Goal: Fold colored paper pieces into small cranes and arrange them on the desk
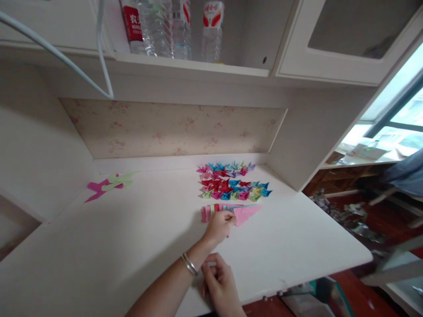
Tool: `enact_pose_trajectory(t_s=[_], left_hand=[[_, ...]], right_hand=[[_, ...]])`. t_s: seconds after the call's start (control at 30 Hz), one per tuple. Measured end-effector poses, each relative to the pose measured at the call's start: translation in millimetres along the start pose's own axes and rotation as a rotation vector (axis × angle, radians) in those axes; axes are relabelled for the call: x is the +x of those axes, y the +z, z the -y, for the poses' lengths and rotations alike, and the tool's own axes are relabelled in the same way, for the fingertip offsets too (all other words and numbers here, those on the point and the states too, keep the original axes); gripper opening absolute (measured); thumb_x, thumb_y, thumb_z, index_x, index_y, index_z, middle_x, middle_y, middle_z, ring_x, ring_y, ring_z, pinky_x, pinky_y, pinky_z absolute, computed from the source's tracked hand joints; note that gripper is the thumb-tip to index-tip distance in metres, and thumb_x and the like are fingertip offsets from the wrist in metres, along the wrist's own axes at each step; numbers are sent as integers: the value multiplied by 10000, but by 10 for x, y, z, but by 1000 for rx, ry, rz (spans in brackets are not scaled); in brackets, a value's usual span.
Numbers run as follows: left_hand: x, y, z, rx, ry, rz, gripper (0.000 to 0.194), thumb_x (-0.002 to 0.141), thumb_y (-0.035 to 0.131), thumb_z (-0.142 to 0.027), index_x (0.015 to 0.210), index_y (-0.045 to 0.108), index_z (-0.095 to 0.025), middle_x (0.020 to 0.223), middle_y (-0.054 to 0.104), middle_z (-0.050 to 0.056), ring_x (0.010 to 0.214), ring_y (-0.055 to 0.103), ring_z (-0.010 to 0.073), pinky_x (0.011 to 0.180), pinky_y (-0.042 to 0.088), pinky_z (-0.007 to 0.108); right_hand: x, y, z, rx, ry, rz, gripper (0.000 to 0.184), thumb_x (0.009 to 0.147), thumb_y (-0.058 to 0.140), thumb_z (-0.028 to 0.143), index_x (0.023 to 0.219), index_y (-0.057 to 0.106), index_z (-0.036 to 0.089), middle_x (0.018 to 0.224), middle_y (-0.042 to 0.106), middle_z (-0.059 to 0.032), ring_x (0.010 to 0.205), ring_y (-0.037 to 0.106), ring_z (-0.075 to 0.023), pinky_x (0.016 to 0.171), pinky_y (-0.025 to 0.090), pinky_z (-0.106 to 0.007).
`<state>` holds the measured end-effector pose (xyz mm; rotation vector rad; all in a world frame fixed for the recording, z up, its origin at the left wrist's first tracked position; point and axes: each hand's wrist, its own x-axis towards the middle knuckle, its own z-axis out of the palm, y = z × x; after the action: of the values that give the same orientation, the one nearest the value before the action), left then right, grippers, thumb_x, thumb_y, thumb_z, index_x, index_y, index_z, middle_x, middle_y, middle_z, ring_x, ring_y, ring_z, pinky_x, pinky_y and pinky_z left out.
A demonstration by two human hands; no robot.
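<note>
My left hand [220, 226], with silver bangles [189, 263] on its wrist, reaches over a row of folded paper strips [207, 213]. Its thumb and finger are pinched at the left edge of a pink folded paper piece [245, 214], which tapers to a point on the right. My right hand [220, 281] rests near the table's front edge with its fingers curled in, and I see nothing in them. Just behind the strips, several rows of small colourful folded paper cranes [228, 185] stand on the white table [132, 251].
Pink and green paper pieces [110, 184] lie at the back left of the table. Plastic bottles [212, 31] stand on the shelf above, and a white cable [59, 55] hangs at the upper left. To the right, past the table edge, are a window [410, 119] and floor clutter.
</note>
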<state>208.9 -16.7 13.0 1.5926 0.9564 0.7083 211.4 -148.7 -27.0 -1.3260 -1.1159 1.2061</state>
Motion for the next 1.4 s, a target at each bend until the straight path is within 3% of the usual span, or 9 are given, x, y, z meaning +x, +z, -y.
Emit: enact_pose_trajectory(t_s=[0.13, 0.27, 0.43, 0.57, 0.77, 0.93, 1.1, 1.27, 1.4], left_hand=[[272, 138, -62, 65, -42, 42, 238, 737, 587, -298, 828, 720, -124, 672, 656, 26, 369, 440, 45, 336, 307, 153], [425, 239, -34, 133, -111, -1, 215, 733, 571, -252, 823, 718, -123, 652, 658, 35, 376, 474, 61, 341, 292, 160], [487, 354, 38, 235, -178, -40, 256, 756, 558, -311, 779, 721, -115, 532, 624, 35, 363, 505, 86, 359, 282, 172], [463, 336, 50, 307, -167, -46, 292, 755, 573, -359, 688, 727, -120, 402, 545, 14, 375, 515, 109, 404, 316, 185], [406, 186, -7, 294, -98, -55, 329, 767, 562, -399, 697, 721, -120, 427, 574, 15, 371, 493, 98, 418, 312, 191], [196, -263, -14, 184, -42, -106, 346, 801, 486, -418, 743, 677, -135, 667, 678, 36, 379, 471, 77, 413, 312, 195], [-251, -948, 155, 135, -63, -253, 399, 779, 501, -493, 563, 536, -159, 486, 512, -17, 488, 468, 112, 501, 327, 209], [-689, -1511, 422, 83, -180, -247, 432, 756, 504, -556, 538, 425, -191, 482, 387, -56, 467, 351, 102, 467, 245, 222], [-864, -1859, 563, 100, -156, -423, 426, 725, 534, -568, 551, 419, -197, 516, 364, -56, 508, 335, 111, 485, 241, 225]], right_hand=[[53, -27, -22, 46, 30, 91, 310, 789, 566, 457, 681, 547, 168, 391, 345, 90, 334, 229, -52, 348, 167, -185], [25, -40, -47, -103, -83, 120, 192, 762, 590, 309, 640, 602, 161, 420, 358, 70, 400, 269, -64, 408, 171, -206], [19, -50, 34, -139, -85, 116, 145, 747, 553, 221, 613, 578, 173, 420, 341, 75, 398, 271, -71, 420, 169, -218], [24, -51, 111, -162, -109, 128, 127, 703, 533, 144, 580, 541, 176, 429, 333, 79, 411, 280, -71, 437, 180, -216], [10, -23, 39, -227, -97, 118, 136, 740, 544, 197, 611, 584, 173, 428, 361, 70, 400, 291, -76, 429, 178, -220], [-17, -31, 67, -269, -87, 126, 178, 775, 542, 252, 636, 618, 172, 422, 351, 65, 394, 296, -79, 424, 179, -222], [-1, 6, 66, -327, -126, 152, 208, 803, 536, 304, 670, 650, 190, 432, 381, 51, 407, 334, -93, 435, 202, -230], [70, 158, 22, -440, -127, 154, 172, 781, 540, 285, 729, 686, 210, 439, 459, 36, 404, 365, -99, 438, 222, -230], [162, 303, 175, -419, -19, 154, 150, 762, 562, 296, 723, 684, 216, 458, 473, 36, 431, 391, -109, 442, 237, -228]])
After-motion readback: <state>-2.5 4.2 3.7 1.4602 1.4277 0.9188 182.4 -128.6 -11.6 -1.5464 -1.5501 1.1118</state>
